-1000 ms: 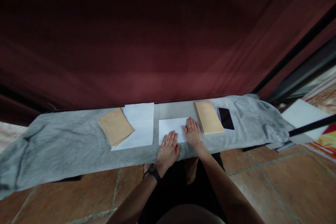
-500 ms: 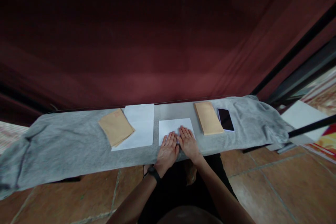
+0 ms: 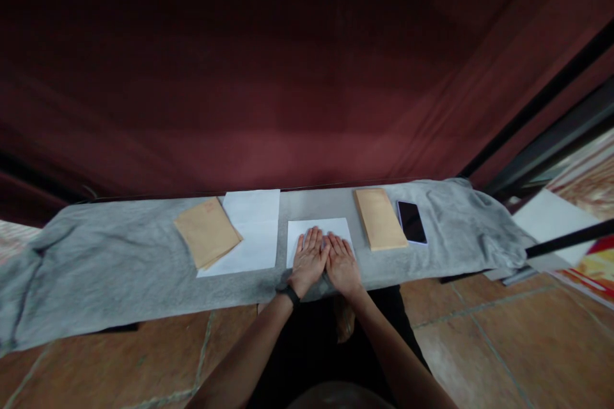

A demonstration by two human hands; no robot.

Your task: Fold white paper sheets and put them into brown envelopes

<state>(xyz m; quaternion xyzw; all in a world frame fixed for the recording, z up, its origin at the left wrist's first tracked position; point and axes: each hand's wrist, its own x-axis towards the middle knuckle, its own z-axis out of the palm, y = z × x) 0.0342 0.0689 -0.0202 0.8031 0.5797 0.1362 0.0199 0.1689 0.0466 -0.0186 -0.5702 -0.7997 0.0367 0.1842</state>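
A white sheet of paper [image 3: 298, 230], apparently folded, lies on the grey cloth in front of me. My left hand [image 3: 309, 261] rests flat on it, palm down, with a dark band on the wrist. Beside it my right hand [image 3: 342, 263] also presses flat on the paper, fingers stretched out. The two hands touch or nearly touch at the thumbs. Neither holds anything, and together they hide the paper's near middle.
Left of me, brown envelopes [image 3: 207, 233] overlap a larger white sheet [image 3: 256, 227]. To the right lie a stack of brown envelopes [image 3: 380, 218] and a phone [image 3: 411, 222]. Grey cloth [image 3: 119, 262] covers the narrow bench. A dark red panel [image 3: 297, 96] rises behind it.
Both hands have shifted slightly on the paper, staying flat and side by side; the left hand has slid a little forward. The view has moved slightly.
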